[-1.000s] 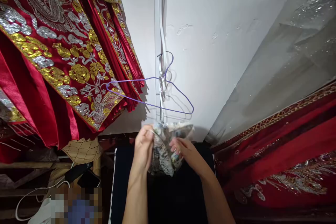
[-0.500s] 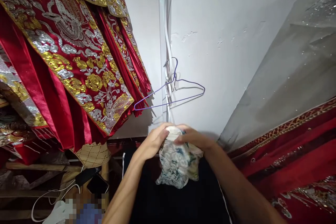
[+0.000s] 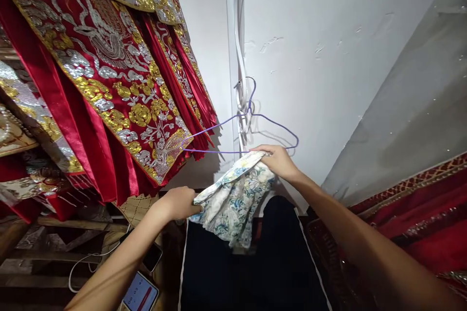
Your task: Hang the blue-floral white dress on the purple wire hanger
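Note:
A white garment with a blue, green and yellow floral print point(image 3: 233, 201) is stretched between my two hands above my dark-clothed lap. My left hand point(image 3: 178, 202) grips its lower left end. At its upper right end, my right hand point(image 3: 277, 160) pinches the edge, with the fingers partly hidden by the cloth. The fabric hangs in gathered folds below the taut upper edge. Just behind and above it, a purple wire hanger point(image 3: 270, 119) hangs by the wall, its lower right bar passing behind my right hand. What kind of garment it is I cannot tell.
Red costumes with gold and silver sequins point(image 3: 140, 114) hang at the left. A white cord point(image 3: 241, 58) runs down the wall point(image 3: 310, 19). Red embroidered fabric point(image 3: 412, 223) lies at the right. A lit phone point(image 3: 140, 294) rests on the wooden rack at lower left.
The bunched garment has been spread out between my hands. My left hand moved left and down, my right hand up towards the hanger. The phone's lit screen has come into view.

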`<state>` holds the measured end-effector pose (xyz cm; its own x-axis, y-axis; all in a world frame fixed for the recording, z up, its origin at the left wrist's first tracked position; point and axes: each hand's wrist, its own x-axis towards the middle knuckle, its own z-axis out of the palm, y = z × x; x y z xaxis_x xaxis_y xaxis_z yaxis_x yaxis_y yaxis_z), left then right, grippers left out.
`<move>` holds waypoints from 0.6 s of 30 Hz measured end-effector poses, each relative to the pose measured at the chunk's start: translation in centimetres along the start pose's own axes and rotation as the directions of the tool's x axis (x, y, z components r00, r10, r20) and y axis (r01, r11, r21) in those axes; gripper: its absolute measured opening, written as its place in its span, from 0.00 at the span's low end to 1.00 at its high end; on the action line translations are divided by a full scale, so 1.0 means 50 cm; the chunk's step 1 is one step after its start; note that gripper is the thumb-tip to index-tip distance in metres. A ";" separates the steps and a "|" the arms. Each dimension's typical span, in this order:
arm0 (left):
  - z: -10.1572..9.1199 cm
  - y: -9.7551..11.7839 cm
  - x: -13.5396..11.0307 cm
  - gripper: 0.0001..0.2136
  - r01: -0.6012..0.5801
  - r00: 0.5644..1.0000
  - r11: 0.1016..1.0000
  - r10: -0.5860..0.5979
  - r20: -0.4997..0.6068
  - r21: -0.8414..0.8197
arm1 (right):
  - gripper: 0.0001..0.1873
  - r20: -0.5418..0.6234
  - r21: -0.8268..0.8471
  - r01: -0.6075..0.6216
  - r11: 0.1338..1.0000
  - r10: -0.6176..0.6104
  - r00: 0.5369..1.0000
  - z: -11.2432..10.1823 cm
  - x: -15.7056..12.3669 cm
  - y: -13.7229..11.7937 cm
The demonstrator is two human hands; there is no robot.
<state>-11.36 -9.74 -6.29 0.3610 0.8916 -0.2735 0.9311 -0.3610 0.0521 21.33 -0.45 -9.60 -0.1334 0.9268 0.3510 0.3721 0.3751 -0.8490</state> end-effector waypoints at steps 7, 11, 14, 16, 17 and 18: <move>-0.053 0.000 0.024 0.11 -0.049 0.931 0.997 0.067 -0.359 0.060 | 0.13 -0.117 -0.175 -0.037 0.984 0.016 0.993 -0.116 -0.049 -0.017; -0.103 0.025 0.036 0.10 -0.283 0.768 0.957 0.265 -0.583 0.062 | 0.13 -0.196 -0.259 -0.033 0.965 -0.019 0.981 -0.143 -0.069 -0.022; -0.135 0.054 0.056 0.06 -0.378 0.659 0.924 0.306 -0.687 0.048 | 0.13 -0.128 -0.193 -0.021 0.981 -0.004 0.992 -0.123 -0.086 -0.037; -0.152 0.066 0.080 0.05 -0.437 0.614 0.899 0.309 -0.726 0.013 | 0.14 -0.028 -0.104 -0.021 0.994 0.018 0.999 -0.099 -0.099 -0.053; -0.159 0.068 0.093 0.08 -0.467 0.599 0.884 0.305 -0.741 -0.013 | 0.15 0.016 -0.081 -0.028 0.996 0.029 0.999 -0.088 -0.104 -0.062; -0.165 0.068 0.105 0.13 -0.493 0.587 0.869 0.303 -0.751 -0.035 | 0.16 0.046 -0.076 -0.035 0.997 0.038 0.998 -0.080 -0.109 -0.068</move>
<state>-5.88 -4.01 0.37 0.5329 0.6196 0.5763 0.6336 -0.7436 0.2137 24.48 -6.88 -7.03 -0.1608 0.9403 0.3000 0.4451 0.3404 -0.8283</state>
